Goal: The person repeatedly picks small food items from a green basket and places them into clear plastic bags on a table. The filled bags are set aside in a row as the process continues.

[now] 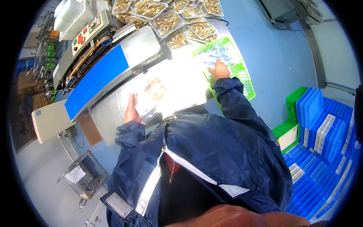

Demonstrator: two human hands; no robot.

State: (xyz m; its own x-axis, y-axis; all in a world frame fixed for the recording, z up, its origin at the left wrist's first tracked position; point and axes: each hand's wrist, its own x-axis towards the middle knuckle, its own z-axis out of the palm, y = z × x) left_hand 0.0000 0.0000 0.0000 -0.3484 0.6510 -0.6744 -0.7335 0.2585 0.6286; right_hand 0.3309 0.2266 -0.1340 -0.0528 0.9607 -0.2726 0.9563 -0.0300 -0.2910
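Note:
A clear plastic tray of brown mushrooms (151, 92) lies on the shiny steel table (109, 113) in front of me. My left hand (131, 111) rests against the tray's left edge, thumb along its side. My right hand (219, 70) reaches out to the right into a green plastic crate (245, 81), its fingers on a pile of small blue-and-white packets (217, 56). Whether it grips one is hidden by the hand and the glare. Both sleeves are dark blue.
Several filled mushroom trays (170, 20) crowd the far end of the table. A sealing machine with a blue conveyor belt (98, 77) and a control panel (85, 34) stands to the left. Stacked blue and green crates (321, 151) sit on the floor at right.

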